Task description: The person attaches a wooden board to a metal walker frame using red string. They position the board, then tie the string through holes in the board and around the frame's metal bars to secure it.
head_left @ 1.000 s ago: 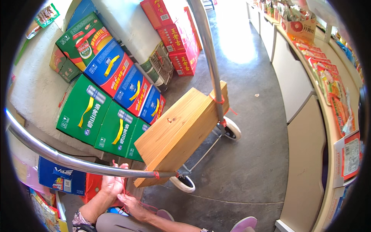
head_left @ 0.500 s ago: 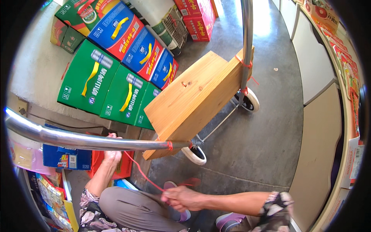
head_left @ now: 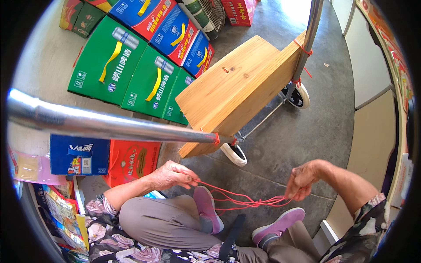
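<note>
My left hand (head_left: 171,176) and right hand (head_left: 302,180) each pinch the red string (head_left: 245,200) stretched slack between them above my shoes (head_left: 208,210), below the wooden board (head_left: 239,90); even tension should prevent tangling.

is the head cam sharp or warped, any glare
Head view: strong fisheye, black rim, the metal bar bows; glare at top on the floor; hands sharp, left hand and right hand holding red string.
</note>
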Demonstrator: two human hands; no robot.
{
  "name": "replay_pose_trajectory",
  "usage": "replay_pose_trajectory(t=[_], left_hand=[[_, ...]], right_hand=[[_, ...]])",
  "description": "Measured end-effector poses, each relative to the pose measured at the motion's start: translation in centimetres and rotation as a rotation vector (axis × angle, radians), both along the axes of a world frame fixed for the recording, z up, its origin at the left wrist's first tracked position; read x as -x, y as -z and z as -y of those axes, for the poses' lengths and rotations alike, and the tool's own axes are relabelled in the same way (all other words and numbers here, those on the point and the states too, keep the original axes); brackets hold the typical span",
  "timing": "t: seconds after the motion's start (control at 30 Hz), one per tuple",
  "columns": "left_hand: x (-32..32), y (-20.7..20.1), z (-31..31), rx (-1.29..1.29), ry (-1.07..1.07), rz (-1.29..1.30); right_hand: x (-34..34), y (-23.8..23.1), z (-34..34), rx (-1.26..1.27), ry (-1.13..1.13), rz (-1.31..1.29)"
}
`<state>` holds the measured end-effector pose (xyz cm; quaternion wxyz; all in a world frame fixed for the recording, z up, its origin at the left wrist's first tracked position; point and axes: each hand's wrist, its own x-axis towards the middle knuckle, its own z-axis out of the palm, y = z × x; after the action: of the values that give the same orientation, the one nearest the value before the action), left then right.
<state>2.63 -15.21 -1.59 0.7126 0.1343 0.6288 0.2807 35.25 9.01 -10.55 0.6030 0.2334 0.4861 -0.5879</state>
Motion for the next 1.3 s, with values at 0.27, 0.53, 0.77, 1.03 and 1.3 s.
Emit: replay_pose_trajectory(t=[0.27, 0.53, 0.77, 1.03, 1.3], left_hand=[[-7.4, -2.9, -5.8, -0.176, 0.054, 0.083], [-9.4, -4.6, -5.9, -0.299, 0.255, -0.066], [-9.4, -6.6, -5.6, -0.302, 0.393, -0.199], [-8.0, -9.5, -4.1, -0.608, 0.372, -0.817], [-5.3, -4.7, -6.3, -0.866, 0.19, -1.202]], right_hand=[[3.0, -9.6, 4.7, -0.222, 0.433, -0.766], [2.5, -10.7, 6.8, -0.456, 0.714, -0.924], [1.1, -8.0, 9.6, -0.822, 0.617, -1.558], [0.4, -7.2, 5.9, -0.134, 1.044, -1.003], [4.5, -8.5, 0.3, 0.14, 0.973, -0.751]])
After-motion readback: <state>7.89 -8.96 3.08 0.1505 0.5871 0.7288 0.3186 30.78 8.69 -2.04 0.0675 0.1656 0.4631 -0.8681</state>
